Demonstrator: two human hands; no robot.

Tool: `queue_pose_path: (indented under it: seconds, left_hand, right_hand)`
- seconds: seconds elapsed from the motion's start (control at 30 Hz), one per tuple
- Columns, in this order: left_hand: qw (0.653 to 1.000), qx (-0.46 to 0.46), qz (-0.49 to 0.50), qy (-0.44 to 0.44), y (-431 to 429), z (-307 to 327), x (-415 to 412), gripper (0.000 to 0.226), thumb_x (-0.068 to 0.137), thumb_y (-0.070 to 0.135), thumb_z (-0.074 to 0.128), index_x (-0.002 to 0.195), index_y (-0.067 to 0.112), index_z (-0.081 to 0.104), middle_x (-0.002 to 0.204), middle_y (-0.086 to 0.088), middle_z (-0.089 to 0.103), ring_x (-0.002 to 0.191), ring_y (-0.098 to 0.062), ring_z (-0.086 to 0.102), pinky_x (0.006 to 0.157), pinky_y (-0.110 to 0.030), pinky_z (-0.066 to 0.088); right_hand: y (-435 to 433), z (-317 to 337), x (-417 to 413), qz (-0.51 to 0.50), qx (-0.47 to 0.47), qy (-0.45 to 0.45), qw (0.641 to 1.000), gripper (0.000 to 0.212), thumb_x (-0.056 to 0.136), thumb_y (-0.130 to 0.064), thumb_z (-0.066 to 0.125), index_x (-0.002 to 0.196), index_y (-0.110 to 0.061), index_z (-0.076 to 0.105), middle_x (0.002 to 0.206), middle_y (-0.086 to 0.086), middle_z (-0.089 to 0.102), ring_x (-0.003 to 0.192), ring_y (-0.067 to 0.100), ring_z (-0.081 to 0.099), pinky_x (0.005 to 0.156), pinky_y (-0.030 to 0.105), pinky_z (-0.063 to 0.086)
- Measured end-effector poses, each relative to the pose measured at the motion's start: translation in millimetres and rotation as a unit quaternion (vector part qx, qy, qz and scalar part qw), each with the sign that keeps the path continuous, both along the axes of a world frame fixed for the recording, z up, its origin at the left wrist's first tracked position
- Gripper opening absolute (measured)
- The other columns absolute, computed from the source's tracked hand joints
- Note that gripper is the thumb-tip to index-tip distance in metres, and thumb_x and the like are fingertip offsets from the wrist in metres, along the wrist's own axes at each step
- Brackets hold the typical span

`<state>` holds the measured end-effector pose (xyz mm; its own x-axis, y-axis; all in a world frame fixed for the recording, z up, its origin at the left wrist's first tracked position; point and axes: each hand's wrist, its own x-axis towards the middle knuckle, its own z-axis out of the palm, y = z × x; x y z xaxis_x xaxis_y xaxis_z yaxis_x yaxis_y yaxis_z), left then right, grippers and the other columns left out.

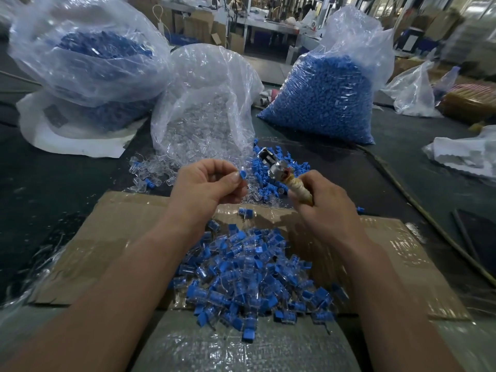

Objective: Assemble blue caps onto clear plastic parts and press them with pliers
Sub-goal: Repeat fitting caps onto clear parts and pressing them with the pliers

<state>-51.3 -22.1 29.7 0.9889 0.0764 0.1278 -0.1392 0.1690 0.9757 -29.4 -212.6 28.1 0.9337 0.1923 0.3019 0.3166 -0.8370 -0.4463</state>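
Blue plastic is everywhere on this bench. My left hand pinches a single blue cap between thumb and forefinger, with the other fingers curled in beneath, and holds it up over the far edge of the cardboard sheet. A glint of clear plastic shows just above the cap, but I cannot tell whether a clear piece is already seated in it.

My right hand is wrapped tight around the cream-taped handle of the pliers. The metal head angles up and away from me, near the cap but apart from it. The head is blurred, so I cannot tell how its jaws stand.

Below my wrists, a heap of assembled pieces, clear bodies with blue tops, lies on the taped cardboard. Beyond my hands, loose blue caps and loose clear parts are scattered on the dark table.

A clear bag of transparent parts slumps open at centre. To its right stands a full bag of blue caps, and a third bag holding blue pieces sits at far left. Cardboard boxes and work tables show, blurred, in the background.
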Motion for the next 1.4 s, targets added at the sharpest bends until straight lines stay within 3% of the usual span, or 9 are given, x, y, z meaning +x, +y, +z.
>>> queue_pose_path:
  seconds: [0.23, 0.33, 0.5, 0.73, 0.97, 1.17, 1.4]
  left_hand:
    - [0.999, 0.014, 0.031, -0.022, -2.9, 1.8, -0.1, 0.015, 0.082, -0.006, 0.056, 0.076, 0.008, 0.058, 0.058, 0.003, 0.066, 0.057, -0.009, 0.065, 0.062, -0.025, 0.057]
    - [0.999, 0.020, 0.038, -0.027, -3.1, 1.4, 0.0, 0.016, 0.082, -0.007, 0.056, 0.076, 0.009, 0.058, 0.057, 0.003, 0.066, 0.057, -0.009, 0.065, 0.063, -0.027, 0.056]
    - [0.997, 0.048, 0.038, -0.043, -4.6, 1.8, -0.2, 0.020, 0.081, -0.009, 0.056, 0.075, 0.010, 0.058, 0.056, 0.006, 0.066, 0.055, -0.006, 0.064, 0.060, -0.022, 0.056]
    - [0.997, 0.049, 0.049, -0.042, -3.9, 0.1, -0.4, 0.020, 0.082, -0.008, 0.056, 0.074, 0.011, 0.058, 0.055, 0.007, 0.065, 0.055, -0.004, 0.063, 0.059, -0.021, 0.056]
    - [0.993, 0.082, 0.064, -0.051, -4.9, -1.1, -1.2, 0.022, 0.083, -0.006, 0.057, 0.074, 0.014, 0.059, 0.062, 0.004, 0.065, 0.059, -0.005, 0.064, 0.063, -0.024, 0.057]
    - [0.989, 0.107, 0.075, -0.064, -5.2, -1.5, -2.3, 0.022, 0.083, -0.007, 0.057, 0.075, 0.013, 0.058, 0.068, -0.001, 0.063, 0.058, -0.003, 0.063, 0.061, -0.021, 0.056]
    - [0.988, 0.117, 0.076, -0.059, -4.9, -1.9, -1.0, 0.024, 0.083, -0.009, 0.056, 0.073, 0.013, 0.057, 0.067, -0.001, 0.062, 0.055, -0.001, 0.062, 0.059, -0.019, 0.055]
  right_hand:
    - [9.1, -4.2, -4.1, 0.066, 0.002, 0.019, 0.998, 0.015, 0.089, -0.027, 0.054, 0.102, -0.024, 0.047, 0.093, -0.006, 0.044, 0.080, 0.012, 0.041, 0.061, 0.024, 0.029]
    - [10.0, -4.8, -2.9, 0.071, -0.002, 0.020, 0.997, 0.014, 0.089, -0.027, 0.053, 0.101, -0.024, 0.047, 0.092, -0.007, 0.042, 0.081, 0.011, 0.040, 0.062, 0.026, 0.030]
    - [9.0, -7.5, -1.3, 0.071, -0.006, 0.025, 0.997, 0.017, 0.088, -0.026, 0.054, 0.102, -0.027, 0.045, 0.092, -0.009, 0.040, 0.078, 0.005, 0.037, 0.063, 0.016, 0.028]
    - [11.3, -9.5, -1.0, 0.080, -0.012, 0.040, 0.996, 0.016, 0.088, -0.027, 0.055, 0.095, -0.031, 0.041, 0.085, -0.018, 0.037, 0.077, -0.003, 0.036, 0.062, 0.017, 0.027]
    - [14.6, -5.9, -4.1, 0.072, -0.012, 0.054, 0.996, 0.008, 0.088, -0.022, 0.056, 0.090, -0.022, 0.048, 0.083, -0.007, 0.049, 0.072, 0.007, 0.044, 0.061, 0.029, 0.038]
    - [16.2, -2.1, -5.6, 0.071, -0.011, 0.066, 0.995, 0.017, 0.089, -0.023, 0.055, 0.079, -0.028, 0.042, 0.075, -0.010, 0.048, 0.066, 0.004, 0.042, 0.053, 0.026, 0.028]
    - [17.0, -1.3, -5.4, 0.064, -0.017, 0.082, 0.994, 0.015, 0.088, -0.023, 0.056, 0.082, -0.027, 0.043, 0.076, -0.010, 0.048, 0.069, 0.009, 0.045, 0.060, 0.028, 0.034]
